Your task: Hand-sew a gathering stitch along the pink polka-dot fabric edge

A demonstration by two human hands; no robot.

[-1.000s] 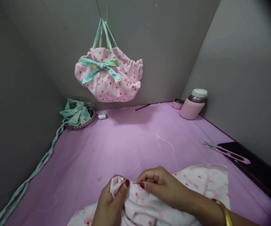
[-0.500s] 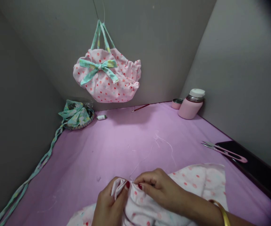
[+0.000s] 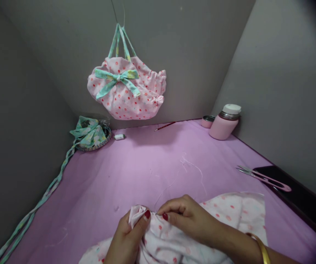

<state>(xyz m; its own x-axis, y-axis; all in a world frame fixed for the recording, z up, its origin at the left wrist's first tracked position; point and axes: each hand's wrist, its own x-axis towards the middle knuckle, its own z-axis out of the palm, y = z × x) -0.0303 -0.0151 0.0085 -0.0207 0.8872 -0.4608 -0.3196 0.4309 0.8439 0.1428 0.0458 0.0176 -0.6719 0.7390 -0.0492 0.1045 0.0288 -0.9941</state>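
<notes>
White cotton fabric (image 3: 169,238) with red and pink dots lies bunched at the front of the table. My left hand (image 3: 127,234) is closed on its gathered upper edge, thumb on top, with a fold poking up between thumb and fingers. Just to the right, my right hand (image 3: 185,218) pinches a thin dark sliver at that edge, apparently a sewing needle, mostly hidden by the fingertips. Pale thread (image 3: 167,189) runs from this spot up across the purple cloth.
A dotted pink garment (image 3: 127,91) with a green bow hangs at the back. Thread snips (image 3: 270,179) lie right, near a pink jar (image 3: 224,124) and a small tin (image 3: 207,122). At left are a basket (image 3: 94,146) of green fabric, a thread spool (image 3: 119,136) and long ties (image 3: 48,190).
Both hands stay at the fabric edge with only slight finger movement. A dark sliver now shows between the right fingertips and the cloth. The whole view has shifted slightly.
</notes>
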